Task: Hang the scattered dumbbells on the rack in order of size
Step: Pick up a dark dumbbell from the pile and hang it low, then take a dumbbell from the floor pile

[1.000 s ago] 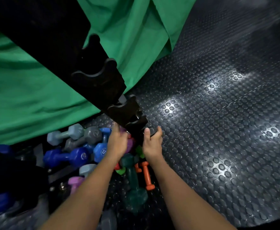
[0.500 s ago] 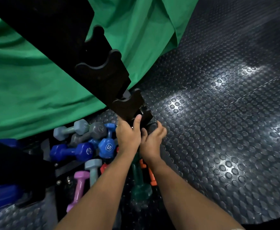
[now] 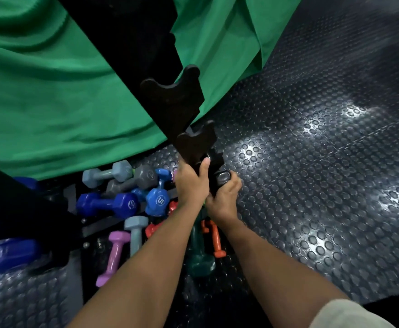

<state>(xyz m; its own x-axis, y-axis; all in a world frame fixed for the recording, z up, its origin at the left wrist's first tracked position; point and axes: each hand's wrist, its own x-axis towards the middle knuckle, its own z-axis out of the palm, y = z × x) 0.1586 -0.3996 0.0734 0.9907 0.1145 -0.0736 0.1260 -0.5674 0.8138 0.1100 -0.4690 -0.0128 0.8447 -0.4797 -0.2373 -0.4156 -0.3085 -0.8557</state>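
Up at the frame's centre, both forearms reach forward from six o'clock and meet just below the black rack (image 3: 170, 95). The left hand (image 3: 190, 183) is curled, thumb raised against the rack's lowest cradle; what it grips, I cannot tell. At its three o'clock, touching it, the right hand (image 3: 222, 197) wraps a black dumbbell (image 3: 221, 178). Coloured dumbbells (image 3: 132, 204) lie scattered on the studded floor (image 3: 312, 185) toward eight o'clock.

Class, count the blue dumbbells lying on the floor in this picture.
2 for sure: a dark blue dumbbell beside the rack's black base, and a lighter blue dumbbell just right of it. A blue shape at the left edge may be another; arms may hide more.
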